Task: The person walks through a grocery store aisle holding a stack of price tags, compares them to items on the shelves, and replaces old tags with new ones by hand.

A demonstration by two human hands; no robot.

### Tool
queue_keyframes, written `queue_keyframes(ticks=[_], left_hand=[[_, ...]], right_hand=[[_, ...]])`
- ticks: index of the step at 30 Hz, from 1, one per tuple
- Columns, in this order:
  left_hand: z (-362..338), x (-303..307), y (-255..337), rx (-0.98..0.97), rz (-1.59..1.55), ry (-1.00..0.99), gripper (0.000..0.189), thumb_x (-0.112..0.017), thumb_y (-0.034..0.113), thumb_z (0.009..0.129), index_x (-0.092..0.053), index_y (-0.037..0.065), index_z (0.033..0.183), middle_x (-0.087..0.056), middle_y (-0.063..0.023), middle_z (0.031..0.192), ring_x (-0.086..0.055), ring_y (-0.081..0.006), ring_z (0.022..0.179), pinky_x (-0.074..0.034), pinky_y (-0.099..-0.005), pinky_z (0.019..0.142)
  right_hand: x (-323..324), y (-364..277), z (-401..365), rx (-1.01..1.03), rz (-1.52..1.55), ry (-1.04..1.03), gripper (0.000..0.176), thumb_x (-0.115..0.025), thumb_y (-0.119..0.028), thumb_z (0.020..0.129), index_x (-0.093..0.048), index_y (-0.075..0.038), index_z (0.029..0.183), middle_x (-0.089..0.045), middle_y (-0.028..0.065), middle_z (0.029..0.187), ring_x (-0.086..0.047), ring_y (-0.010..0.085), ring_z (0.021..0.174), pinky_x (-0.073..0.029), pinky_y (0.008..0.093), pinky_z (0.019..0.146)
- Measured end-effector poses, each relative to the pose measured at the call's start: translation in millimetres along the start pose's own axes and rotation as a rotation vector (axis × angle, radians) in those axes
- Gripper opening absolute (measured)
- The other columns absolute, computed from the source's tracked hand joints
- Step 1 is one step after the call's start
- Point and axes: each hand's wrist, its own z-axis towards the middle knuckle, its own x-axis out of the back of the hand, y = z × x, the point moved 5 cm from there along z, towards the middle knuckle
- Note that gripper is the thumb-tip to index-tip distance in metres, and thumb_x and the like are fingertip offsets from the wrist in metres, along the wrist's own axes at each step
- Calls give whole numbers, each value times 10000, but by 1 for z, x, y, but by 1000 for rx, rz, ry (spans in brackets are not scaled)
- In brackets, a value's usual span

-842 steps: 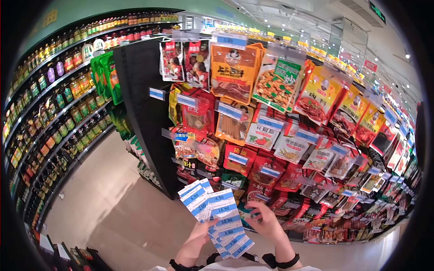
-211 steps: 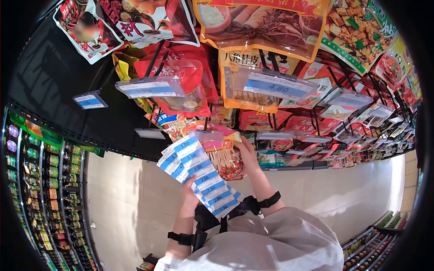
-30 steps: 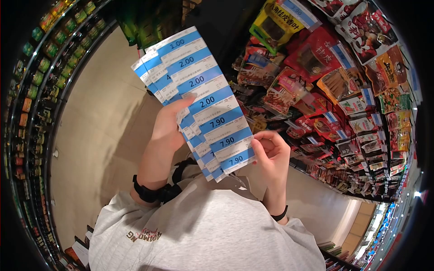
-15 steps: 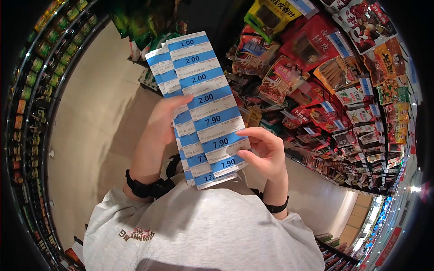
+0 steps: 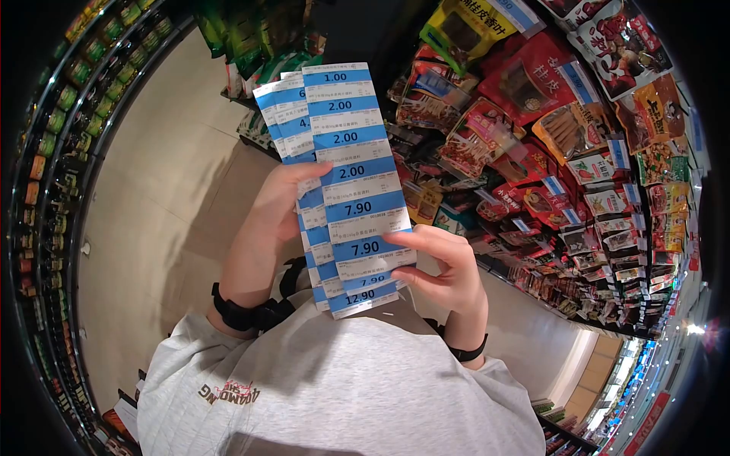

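Several strips of blue-and-white price labels point(image 5: 365, 186) lie overlapped in a stack in front of my chest. My left hand point(image 5: 275, 204) grips the stack from its left side, thumb on top and the other fingers hidden behind the paper. At the lower right edge, my right hand point(image 5: 450, 275) has its index finger and thumb on the top strip. That strip's bottom 7.90 label is curled between them. Below the curl, a 12.90 label point(image 5: 360, 298) shows on a strip underneath.
Hanging bags of dried spices point(image 5: 532, 80) fill a rack on the right, close beyond my right hand. Shelves of jars point(image 5: 57, 129) curve along the left. Green packets point(image 5: 262, 45) hang ahead, and a pale tiled floor point(image 5: 144, 190) runs between.
The label stack has turned slightly more upright. My right hand has moved a little left and down, curling the top strip's lower end and uncovering more of the 12.90 label.
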Motion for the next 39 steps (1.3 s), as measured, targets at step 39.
queue_keyframes(ticks=[39], left_hand=[[24,13,-42,188,7,-2,422,-478,68,791,-401,-39,1191,-501,-177,1136,-523,-303,1013,-421,-410,882]], right_hand=[[23,-21,2,135,-238,489,175,-704,18,578,-627,-78,702,-538,37,819,-545,235,888,-427,310,762]])
